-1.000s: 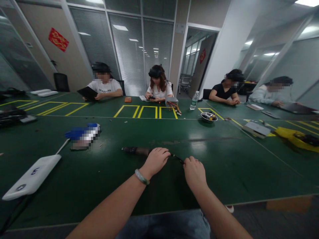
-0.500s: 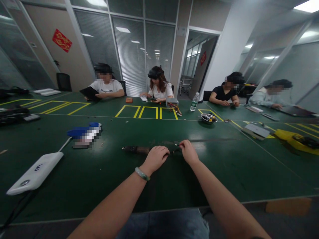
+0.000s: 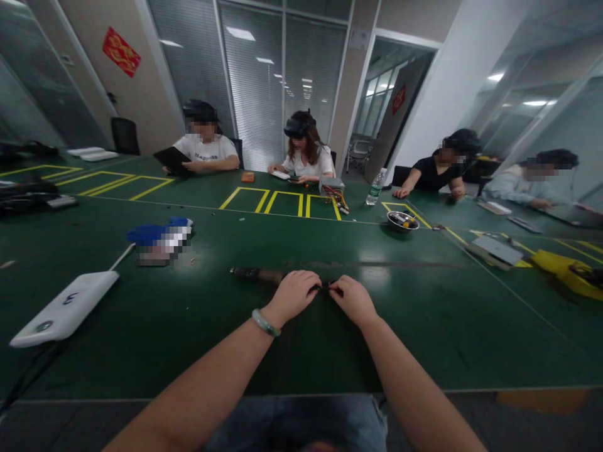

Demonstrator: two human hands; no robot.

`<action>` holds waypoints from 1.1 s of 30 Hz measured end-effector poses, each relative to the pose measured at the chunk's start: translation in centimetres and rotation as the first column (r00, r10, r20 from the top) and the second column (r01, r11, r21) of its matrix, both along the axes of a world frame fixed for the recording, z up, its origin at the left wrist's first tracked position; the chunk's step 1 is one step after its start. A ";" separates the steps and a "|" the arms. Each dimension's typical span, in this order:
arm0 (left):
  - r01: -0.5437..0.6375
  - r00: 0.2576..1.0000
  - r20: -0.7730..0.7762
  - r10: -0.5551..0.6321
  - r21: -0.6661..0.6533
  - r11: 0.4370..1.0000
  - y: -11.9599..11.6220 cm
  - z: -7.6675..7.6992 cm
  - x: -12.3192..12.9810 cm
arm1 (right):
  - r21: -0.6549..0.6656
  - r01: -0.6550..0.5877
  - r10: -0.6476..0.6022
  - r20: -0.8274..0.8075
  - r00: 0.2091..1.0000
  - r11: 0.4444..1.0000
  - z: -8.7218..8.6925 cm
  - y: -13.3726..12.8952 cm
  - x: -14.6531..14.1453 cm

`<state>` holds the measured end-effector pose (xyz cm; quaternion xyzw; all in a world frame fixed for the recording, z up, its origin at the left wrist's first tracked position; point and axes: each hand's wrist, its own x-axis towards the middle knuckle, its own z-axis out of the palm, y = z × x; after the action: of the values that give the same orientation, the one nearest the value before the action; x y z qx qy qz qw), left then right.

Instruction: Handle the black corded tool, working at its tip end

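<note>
I am sitting at a green table (image 3: pixel 447 333), and both my hands are working close together near its middle. My left hand (image 3: pixel 296 295) is pinching a dark cord (image 3: pixel 323 287) between thumb and fingers, just off the right end of a dark tool (image 3: pixel 257 275). My right hand (image 3: pixel 354 300) is gripping the same cord a little to the right, its fingertips nearly meeting those of my left. I cannot tell whether my left palm is also touching the tool, because the back of that hand is hiding the spot. The tool is lying on the table, its metal tip (image 3: pixel 232 271) pointing left. A bracelet (image 3: pixel 266 322) is circling my left wrist.

Off to my left, a long white case (image 3: pixel 66 307) marked with a 3 is lying near a blue thing (image 3: pixel 148 235), partly blurred. Farther across, a metal bowl (image 3: pixel 400 229) is holding small parts, and a water bottle (image 3: pixel 376 187) is standing behind it. A grey box (image 3: pixel 332 182) with coloured wires is sitting left of the bottle. A yellow bag (image 3: pixel 565 273) is lying at the far right. Four people are sitting opposite, one holding a dark tablet (image 3: pixel 172 161).
</note>
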<state>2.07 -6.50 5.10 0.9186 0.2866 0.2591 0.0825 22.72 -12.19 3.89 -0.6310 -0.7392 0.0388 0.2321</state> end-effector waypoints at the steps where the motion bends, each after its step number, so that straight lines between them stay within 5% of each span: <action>1: 0.000 1.000 -0.003 0.000 -0.003 1.000 0.0 0.0 0.0 | 0.003 0.012 -0.012 0.017 1.000 1.000 0.0 0.0 -0.2; 33: -0.001 1.000 -0.022 0.001 -0.005 1.000 0.2 -0.1 0.0 | 0.039 -0.038 0.036 0.056 0.998 0.999 -0.3 0.0 -1.2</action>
<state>2.04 -6.31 5.01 0.9211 0.2887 0.2483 0.0812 21.51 -12.16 3.60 -0.6133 -0.7576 0.0108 0.2233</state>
